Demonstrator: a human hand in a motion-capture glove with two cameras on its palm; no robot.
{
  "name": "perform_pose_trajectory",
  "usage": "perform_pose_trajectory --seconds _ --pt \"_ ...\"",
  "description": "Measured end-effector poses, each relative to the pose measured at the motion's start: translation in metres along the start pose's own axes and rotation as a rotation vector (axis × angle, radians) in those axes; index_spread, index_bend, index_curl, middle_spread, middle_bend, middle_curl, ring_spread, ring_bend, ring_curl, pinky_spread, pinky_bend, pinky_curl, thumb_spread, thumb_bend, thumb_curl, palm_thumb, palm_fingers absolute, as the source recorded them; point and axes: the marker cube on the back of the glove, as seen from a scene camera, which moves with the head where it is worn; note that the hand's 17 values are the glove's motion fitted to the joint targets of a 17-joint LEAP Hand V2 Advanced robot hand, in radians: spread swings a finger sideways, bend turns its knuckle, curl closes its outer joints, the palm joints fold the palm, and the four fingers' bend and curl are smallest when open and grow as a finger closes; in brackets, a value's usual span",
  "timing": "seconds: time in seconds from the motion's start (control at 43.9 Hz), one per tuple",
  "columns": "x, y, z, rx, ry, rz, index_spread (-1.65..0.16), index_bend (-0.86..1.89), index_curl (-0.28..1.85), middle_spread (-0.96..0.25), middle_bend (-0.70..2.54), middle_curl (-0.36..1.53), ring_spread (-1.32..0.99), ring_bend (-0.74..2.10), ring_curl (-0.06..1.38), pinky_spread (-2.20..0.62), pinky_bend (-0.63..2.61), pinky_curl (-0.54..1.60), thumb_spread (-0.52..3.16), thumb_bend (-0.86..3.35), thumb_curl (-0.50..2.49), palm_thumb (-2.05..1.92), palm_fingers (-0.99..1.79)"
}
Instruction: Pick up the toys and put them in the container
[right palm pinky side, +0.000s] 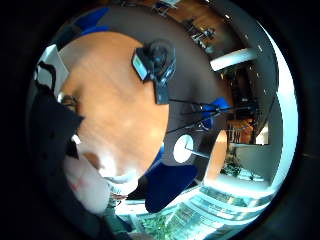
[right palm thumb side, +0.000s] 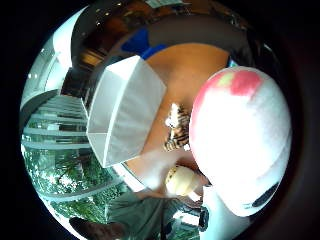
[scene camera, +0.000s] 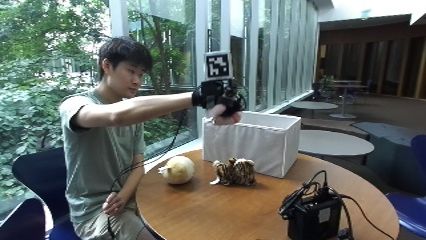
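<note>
In the outside view my gloved right hand (scene camera: 218, 98) is raised at arm's length above the near left corner of the white fabric container (scene camera: 256, 142). It grips a white and pink plush toy (scene camera: 223, 119), of which only a small part shows below the fingers. The thumb side view is filled by that toy (right palm thumb side: 240, 140), with the open container (right palm thumb side: 125, 117) beyond it. A striped tiger plush (scene camera: 234, 171) (right palm thumb side: 177, 131) and a round yellowish plush (scene camera: 178, 170) (right palm thumb side: 182, 180) lie on the round wooden table (scene camera: 219, 210) in front of the container.
A black camera unit with cables (scene camera: 313, 216) (right palm pinky side: 155, 62) stands near the table's front right edge. The person's bare left hand rests in the lap. Blue chairs (scene camera: 33, 175) stand around the table, and a window wall runs behind it.
</note>
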Motion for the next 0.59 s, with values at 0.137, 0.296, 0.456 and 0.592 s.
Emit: perform_pose_trajectory --seconds 0.137,0.296,0.456,0.592 --pt "-0.063 0.000 -0.063 0.081 -0.084 -0.185 -0.43 0.71 0.19 -0.28 1.04 0.73 -0.37 1.36 0.58 -0.35 1.11 0.49 0.42 0.20 0.71 0.68 1.01" --pt "-0.145 -0.014 -0.095 0.160 -0.048 -0.280 -0.44 0.79 0.22 -0.28 1.06 0.77 -0.37 1.38 0.60 -0.36 1.12 0.51 0.34 0.18 0.76 0.68 0.98" --pt "-0.240 -0.031 -0.091 0.173 -0.012 -0.407 -0.45 0.84 0.25 -0.28 1.09 0.81 -0.37 1.40 0.62 -0.36 1.14 0.53 0.28 0.17 0.81 0.68 0.96" --pt "-0.329 -0.042 -0.077 0.132 -0.070 -0.292 -0.45 0.89 0.28 -0.27 1.10 0.83 -0.37 1.42 0.63 -0.36 1.15 0.55 0.24 0.16 0.84 0.68 0.94"
